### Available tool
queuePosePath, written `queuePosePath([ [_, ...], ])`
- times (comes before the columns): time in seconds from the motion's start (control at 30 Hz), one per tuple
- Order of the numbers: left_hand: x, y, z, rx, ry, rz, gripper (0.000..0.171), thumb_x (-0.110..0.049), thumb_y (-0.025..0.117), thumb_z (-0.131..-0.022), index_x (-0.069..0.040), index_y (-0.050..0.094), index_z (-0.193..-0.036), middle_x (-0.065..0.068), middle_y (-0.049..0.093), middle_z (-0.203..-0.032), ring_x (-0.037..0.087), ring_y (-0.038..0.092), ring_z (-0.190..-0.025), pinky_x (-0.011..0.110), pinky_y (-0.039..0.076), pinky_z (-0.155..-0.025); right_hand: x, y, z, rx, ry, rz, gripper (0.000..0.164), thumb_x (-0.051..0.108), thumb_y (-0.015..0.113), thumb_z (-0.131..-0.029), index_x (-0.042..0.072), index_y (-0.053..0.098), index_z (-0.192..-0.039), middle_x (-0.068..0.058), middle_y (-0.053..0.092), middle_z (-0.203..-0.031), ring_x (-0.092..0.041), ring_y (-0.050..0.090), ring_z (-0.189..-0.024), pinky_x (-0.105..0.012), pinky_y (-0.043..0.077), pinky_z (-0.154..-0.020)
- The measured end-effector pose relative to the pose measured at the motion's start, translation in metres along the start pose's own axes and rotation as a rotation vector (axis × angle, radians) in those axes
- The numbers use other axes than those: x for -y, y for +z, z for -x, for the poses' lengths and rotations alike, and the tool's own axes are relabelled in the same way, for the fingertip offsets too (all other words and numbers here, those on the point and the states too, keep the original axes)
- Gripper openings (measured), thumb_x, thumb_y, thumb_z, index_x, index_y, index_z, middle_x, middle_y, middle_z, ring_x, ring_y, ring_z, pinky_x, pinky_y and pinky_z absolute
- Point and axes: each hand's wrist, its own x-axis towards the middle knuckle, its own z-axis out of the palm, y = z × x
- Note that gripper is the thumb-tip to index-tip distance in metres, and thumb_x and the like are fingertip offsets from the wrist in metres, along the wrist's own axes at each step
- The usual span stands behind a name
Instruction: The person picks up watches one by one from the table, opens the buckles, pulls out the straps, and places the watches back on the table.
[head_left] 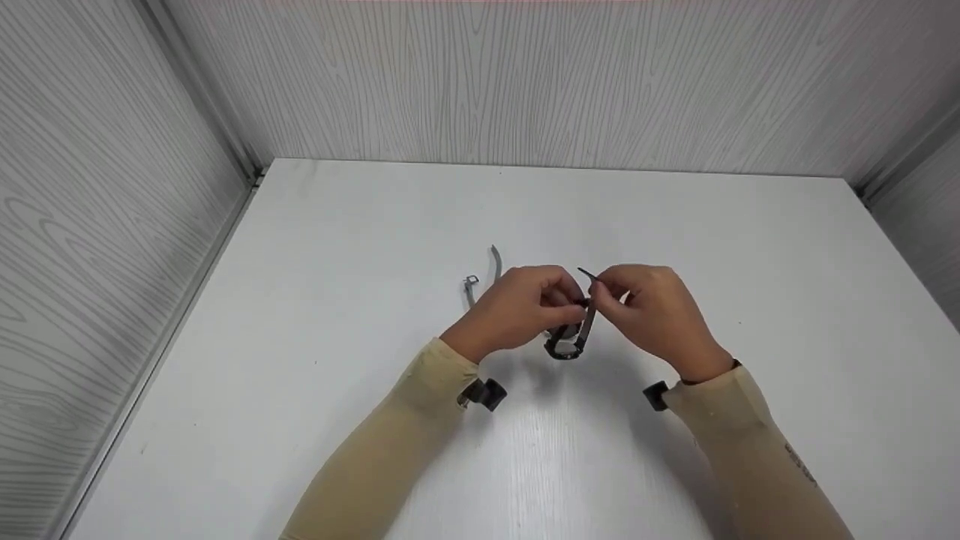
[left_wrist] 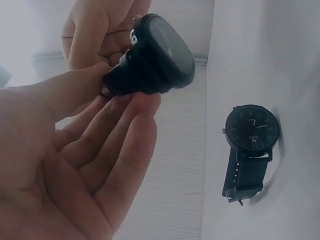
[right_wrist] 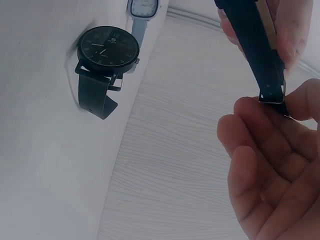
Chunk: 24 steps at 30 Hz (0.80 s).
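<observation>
A wristwatch with a black strap (left_wrist: 165, 50) is raised above the table between the two hands. My left hand (head_left: 529, 304) pinches it between thumb and fingers, its other fingers loosely bent. My right hand (head_left: 652, 311) pinches the end of the black strap (right_wrist: 255, 50) by the metal buckle, thumb against forefinger. In the left wrist view the held watch's dial faces the table side. A second watch, round and black-dialled (left_wrist: 252, 130), lies on the table below the hands with its strap curled under it.
A watch with a grey strap (head_left: 496, 262) lies just beyond my left hand, partly hidden by it; its pale squarish dial (right_wrist: 144, 7) shows in the right wrist view. The white table (head_left: 375, 225) meets grained panels (head_left: 480, 82) at the back and sides.
</observation>
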Motion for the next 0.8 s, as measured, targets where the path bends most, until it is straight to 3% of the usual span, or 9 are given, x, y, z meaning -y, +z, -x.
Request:
queuePosePath([
  [0.1, -0.0012, -0.0004, 0.0011, -0.012, 0.002, -0.026, 0.014, -0.024, 0.077, -0.096, -0.015, 0.072, -0.105, -0.007, 0.076, -0.092, 0.005, 0.071, -0.087, 0.026, 0.055, -0.08, 0.001, -0.0012, 0.0, 0.058, 0.049, -0.032, 0.018, 0.009, 0.067, -0.096, 0.018, 0.076, -0.084, 0.012, 0.069, -0.076, -0.005, 0.06, -0.067, -0.027, 0.046, -0.057],
  [0.27, -0.0003, -0.0005, 0.0019, -0.032, 0.001, -0.049, 0.014, -0.025, 0.077, -0.095, -0.017, 0.073, -0.106, -0.01, 0.075, -0.091, 0.004, 0.07, -0.086, 0.026, 0.055, -0.079, 0.0032, -0.002, -0.0005, 0.127, 0.098, -0.041, 0.019, 0.018, 0.068, -0.099, 0.02, 0.073, -0.08, 0.011, 0.066, -0.073, -0.01, 0.058, -0.066, -0.03, 0.045, -0.059],
  [0.8, 0.0001, -0.0004, 0.0001, -0.042, -0.009, -0.041, 0.013, -0.026, 0.076, -0.096, -0.017, 0.071, -0.104, -0.01, 0.074, -0.09, 0.004, 0.07, -0.086, 0.027, 0.054, -0.081, 0.0051, -0.0061, -0.0016, 0.114, 0.283, -0.2, 0.025, 0.02, 0.067, -0.1, 0.015, 0.068, -0.076, 0.0, 0.061, -0.068, -0.018, 0.055, -0.064, -0.028, 0.042, -0.057],
])
